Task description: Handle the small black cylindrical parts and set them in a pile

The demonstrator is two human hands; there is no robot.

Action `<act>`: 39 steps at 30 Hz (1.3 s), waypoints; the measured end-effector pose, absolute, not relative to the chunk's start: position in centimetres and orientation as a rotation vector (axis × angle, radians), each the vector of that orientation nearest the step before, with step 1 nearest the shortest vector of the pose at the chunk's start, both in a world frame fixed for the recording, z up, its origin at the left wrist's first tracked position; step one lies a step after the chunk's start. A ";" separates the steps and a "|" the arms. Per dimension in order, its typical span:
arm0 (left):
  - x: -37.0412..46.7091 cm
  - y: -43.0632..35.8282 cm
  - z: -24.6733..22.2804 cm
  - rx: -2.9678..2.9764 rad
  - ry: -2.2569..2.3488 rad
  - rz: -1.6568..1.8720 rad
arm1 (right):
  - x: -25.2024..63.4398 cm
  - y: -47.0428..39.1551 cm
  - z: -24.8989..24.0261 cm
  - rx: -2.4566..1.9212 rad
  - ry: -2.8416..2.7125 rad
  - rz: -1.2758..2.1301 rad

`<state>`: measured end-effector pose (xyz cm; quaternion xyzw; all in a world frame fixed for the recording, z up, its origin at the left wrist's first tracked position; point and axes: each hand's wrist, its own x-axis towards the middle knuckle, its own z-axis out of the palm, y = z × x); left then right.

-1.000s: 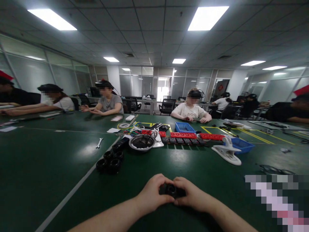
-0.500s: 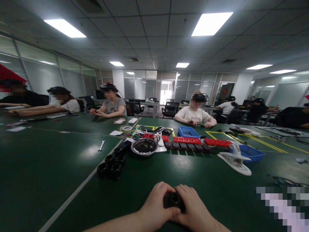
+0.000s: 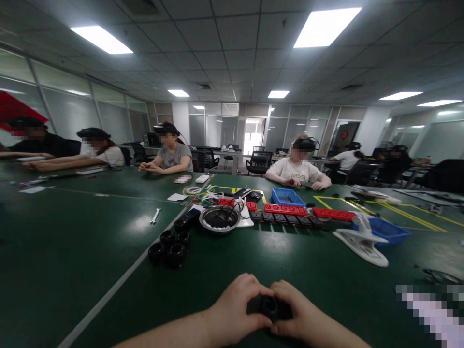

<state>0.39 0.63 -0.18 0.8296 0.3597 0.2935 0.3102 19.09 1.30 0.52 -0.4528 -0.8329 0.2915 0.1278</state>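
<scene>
At the near edge of the table, a small black ring-shaped part, like a toy tyre, is between my two hands. My left hand curves around its left side, fingertips on top and thumb at the near side. From the right, my right hand closes in with its fingertips and thumb at the part's edge. Part of the ring is hidden by my fingers. Several similar black rings stand clustered to the left, farther up the table.
Beyond the rings are a black handheld device, a metal bowl, red power strips and a blue tray. A white clamp-shaped piece lies right, beside another blue tray. A wrench lies left. Co-workers sit across the table.
My view has shifted slightly, so the scene sits a little farther right. My right hand's grip has loosened and its fingers have moved rightward around the black ring.
</scene>
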 end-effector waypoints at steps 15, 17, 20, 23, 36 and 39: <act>0.2 0.7 -0.2 2.101 1.012 0.741 | 18.8 0.4 1.5 -1.322 -2.475 0.794; 0.1 0.8 -0.1 2.118 0.989 0.730 | 19.1 0.8 1.3 -1.293 -2.457 0.867; 0.3 0.7 -0.2 2.102 1.030 0.738 | 18.9 1.1 0.2 -1.375 -2.433 0.798; 0.7 0.5 -0.5 2.058 1.136 0.783 | 18.1 0.9 -0.7 -1.526 -2.385 0.600; 0.5 0.9 -1.1 2.063 1.027 0.756 | 19.3 0.9 1.0 -1.244 -2.440 0.896; 0.4 1.1 -1.4 2.075 0.994 0.751 | 19.5 1.3 1.0 -1.276 -2.447 0.926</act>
